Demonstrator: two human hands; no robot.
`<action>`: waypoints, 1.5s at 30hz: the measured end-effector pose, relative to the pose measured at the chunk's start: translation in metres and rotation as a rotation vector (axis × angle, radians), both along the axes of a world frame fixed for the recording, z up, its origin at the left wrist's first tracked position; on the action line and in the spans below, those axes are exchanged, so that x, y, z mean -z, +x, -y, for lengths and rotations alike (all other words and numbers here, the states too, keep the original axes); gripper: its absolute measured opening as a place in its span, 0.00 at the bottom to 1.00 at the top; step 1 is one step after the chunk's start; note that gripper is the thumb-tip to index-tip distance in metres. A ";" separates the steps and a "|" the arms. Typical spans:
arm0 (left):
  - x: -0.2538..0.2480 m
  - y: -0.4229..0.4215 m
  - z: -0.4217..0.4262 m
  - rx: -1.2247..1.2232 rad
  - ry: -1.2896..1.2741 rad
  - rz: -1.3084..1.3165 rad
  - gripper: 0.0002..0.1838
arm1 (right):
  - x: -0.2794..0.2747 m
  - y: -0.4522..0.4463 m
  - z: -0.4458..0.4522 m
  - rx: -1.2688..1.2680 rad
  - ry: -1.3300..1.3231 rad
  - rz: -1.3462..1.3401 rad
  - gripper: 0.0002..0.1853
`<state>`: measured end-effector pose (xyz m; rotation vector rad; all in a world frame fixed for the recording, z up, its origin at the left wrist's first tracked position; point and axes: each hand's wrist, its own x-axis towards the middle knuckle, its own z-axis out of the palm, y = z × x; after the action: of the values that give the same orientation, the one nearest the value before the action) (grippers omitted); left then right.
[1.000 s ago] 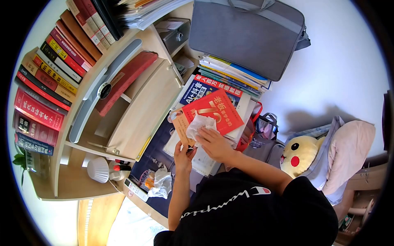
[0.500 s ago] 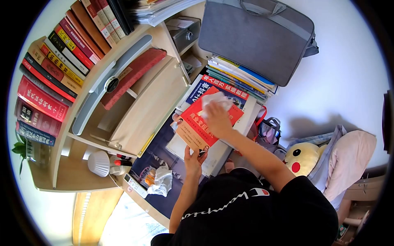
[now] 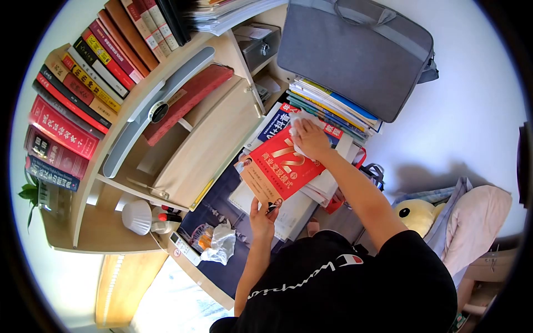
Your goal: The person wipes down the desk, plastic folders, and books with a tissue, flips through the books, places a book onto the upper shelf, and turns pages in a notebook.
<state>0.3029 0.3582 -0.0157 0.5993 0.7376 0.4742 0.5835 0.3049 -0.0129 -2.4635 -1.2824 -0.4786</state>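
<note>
Red-and-tan book, left hand pinching its lower corner, right hand with fingers grasping white tissue at its top.

you wear a loose black t-shirt of plain, smooth-looking cloth. white script lettering slants across your chest, its lower end partly lost from sight, and a small rounded emblem in white and red sits at the end nearer your right arm. your right sleeve is short, wide and black, ending above the elbow. your forearms are bare, and so are your left hand and right hand.
</note>
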 end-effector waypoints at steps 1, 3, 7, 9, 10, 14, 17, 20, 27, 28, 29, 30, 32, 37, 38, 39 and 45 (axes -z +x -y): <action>-0.002 -0.003 -0.004 -0.008 0.002 0.003 0.15 | -0.011 -0.002 0.003 -0.008 0.002 0.003 0.26; -0.007 -0.010 -0.012 0.054 0.063 0.040 0.17 | -0.035 -0.009 0.008 -0.002 -0.098 -0.289 0.27; -0.025 -0.017 -0.027 0.135 0.135 0.062 0.19 | -0.074 -0.023 0.003 0.057 0.125 -0.355 0.28; -0.039 -0.018 -0.029 0.178 0.178 0.039 0.20 | -0.083 -0.024 -0.006 0.084 0.111 -0.390 0.28; -0.043 -0.019 -0.028 0.168 0.182 0.041 0.20 | -0.073 -0.022 -0.014 0.077 0.121 -0.231 0.28; -0.047 -0.021 -0.017 0.138 0.171 0.124 0.19 | -0.061 -0.029 -0.032 0.096 0.134 -0.117 0.31; -0.040 -0.030 -0.016 0.129 0.155 0.123 0.19 | -0.042 -0.050 -0.043 0.132 0.208 -0.056 0.31; -0.025 -0.032 -0.010 0.128 0.109 0.103 0.19 | -0.023 -0.083 -0.048 -0.051 0.162 -0.174 0.28; -0.008 -0.016 0.021 0.103 0.021 0.002 0.18 | -0.013 -0.152 -0.037 -0.495 0.048 -0.052 0.23; -0.010 -0.015 0.024 0.066 0.023 0.006 0.18 | -0.016 -0.138 -0.034 -0.576 0.058 -0.096 0.22; -0.010 -0.013 0.026 0.029 0.025 0.011 0.17 | -0.020 -0.122 -0.030 -0.658 0.070 -0.140 0.21; -0.009 -0.013 0.028 0.040 0.024 0.007 0.17 | -0.029 -0.104 -0.022 -0.591 0.010 -0.134 0.21; -0.009 -0.009 0.029 -0.008 0.026 -0.051 0.17 | -0.022 -0.064 -0.009 -0.332 -0.158 0.006 0.25; -0.002 -0.009 0.029 0.039 0.041 -0.053 0.16 | -0.028 -0.066 0.001 0.029 -0.019 -0.092 0.32; -0.001 -0.008 0.027 0.032 0.025 -0.068 0.15 | -0.037 -0.081 0.003 -0.108 -0.031 -0.197 0.31; -0.001 -0.010 0.024 0.043 0.027 -0.068 0.15 | -0.038 -0.093 0.007 -0.247 -0.043 -0.302 0.31; -0.005 -0.028 0.005 0.043 0.028 0.066 0.17 | -0.026 -0.047 0.027 -0.037 0.058 -0.048 0.26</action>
<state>0.2751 0.3529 -0.0103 0.6215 0.6550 0.4635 0.5368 0.2781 0.0127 -2.3849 -1.2743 -0.4385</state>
